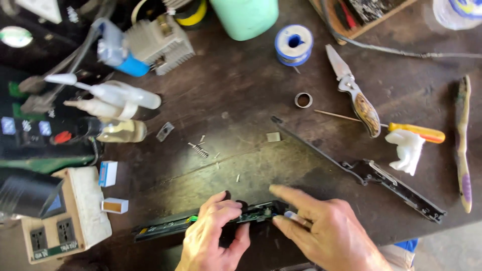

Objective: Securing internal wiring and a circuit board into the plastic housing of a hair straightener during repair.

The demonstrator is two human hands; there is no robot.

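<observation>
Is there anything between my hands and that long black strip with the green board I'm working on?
Nothing visible. Both the left hand and the right hand already rest on the long black strip at the table's near edge. The loose screws lie farther back, clear of both hands.

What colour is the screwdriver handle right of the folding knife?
Orange-yellow. The screwdriver lies on the table beside a white plastic piece; the head view shows it clearly.

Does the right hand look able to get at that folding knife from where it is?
Probably yes. The right hand sits on the circuit strip, and the knife lies open on the table beyond it; only the low black bar lies between, easy to reach over.
</observation>
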